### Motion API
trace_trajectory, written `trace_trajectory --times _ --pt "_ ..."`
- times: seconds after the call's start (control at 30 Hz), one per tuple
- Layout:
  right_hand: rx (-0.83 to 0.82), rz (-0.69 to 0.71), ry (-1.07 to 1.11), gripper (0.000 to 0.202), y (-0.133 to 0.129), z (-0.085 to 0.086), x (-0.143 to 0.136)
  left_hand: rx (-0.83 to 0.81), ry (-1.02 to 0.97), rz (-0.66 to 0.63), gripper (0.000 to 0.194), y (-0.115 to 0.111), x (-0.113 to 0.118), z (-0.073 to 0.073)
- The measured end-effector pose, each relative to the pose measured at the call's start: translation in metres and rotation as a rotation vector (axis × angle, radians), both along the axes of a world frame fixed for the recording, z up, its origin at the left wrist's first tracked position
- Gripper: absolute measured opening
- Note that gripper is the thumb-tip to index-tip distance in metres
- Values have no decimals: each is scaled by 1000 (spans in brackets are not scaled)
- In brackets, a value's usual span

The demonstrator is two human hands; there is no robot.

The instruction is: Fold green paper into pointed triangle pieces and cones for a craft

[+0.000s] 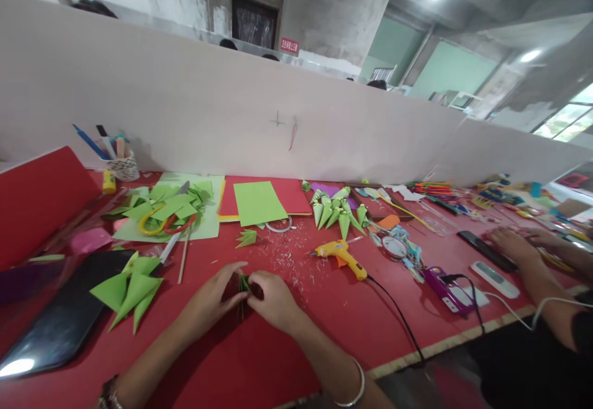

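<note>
Both my hands meet above the red table (222,359) at the front middle. Between the fingertips is a small piece of folded green paper (243,282), mostly covered by the fingers. My left hand (210,298) pinches it from the left, while my right hand (275,303) grips it from the right. Just beyond them lies a small fan of green folded paper (247,238). A yellow glue gun (341,256) rests to the right, its nozzle pointing left. To the left, a larger cluster of green paper cones (130,291) sits partly over a black glossy slab (60,316).
Green paper scraps and scissors (149,220) lie at back left, near a pen cup (123,165). Green cones (343,214) sit behind the glue gun, whose black cord (401,316) runs off the front edge. Another person's hands (514,245) and a purple power strip (449,291) are at right.
</note>
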State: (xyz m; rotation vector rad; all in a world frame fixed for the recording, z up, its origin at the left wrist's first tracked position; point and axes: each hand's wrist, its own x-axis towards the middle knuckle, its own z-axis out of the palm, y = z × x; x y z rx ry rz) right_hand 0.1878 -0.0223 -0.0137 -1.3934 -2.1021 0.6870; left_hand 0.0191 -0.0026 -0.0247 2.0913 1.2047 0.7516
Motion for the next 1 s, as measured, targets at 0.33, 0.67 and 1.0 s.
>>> trace_trajectory --times 0.33,0.67,1.0 --pt "-29 66 -15 21 1 8 -8 102 -4 -46 28 1 -2 7" --pt "-73 212 -95 10 24 33 1 149 117 28 30 3 -6 4" --pt "138 67 -427 44 87 53 5 186 169 35 29 6 -6 3"
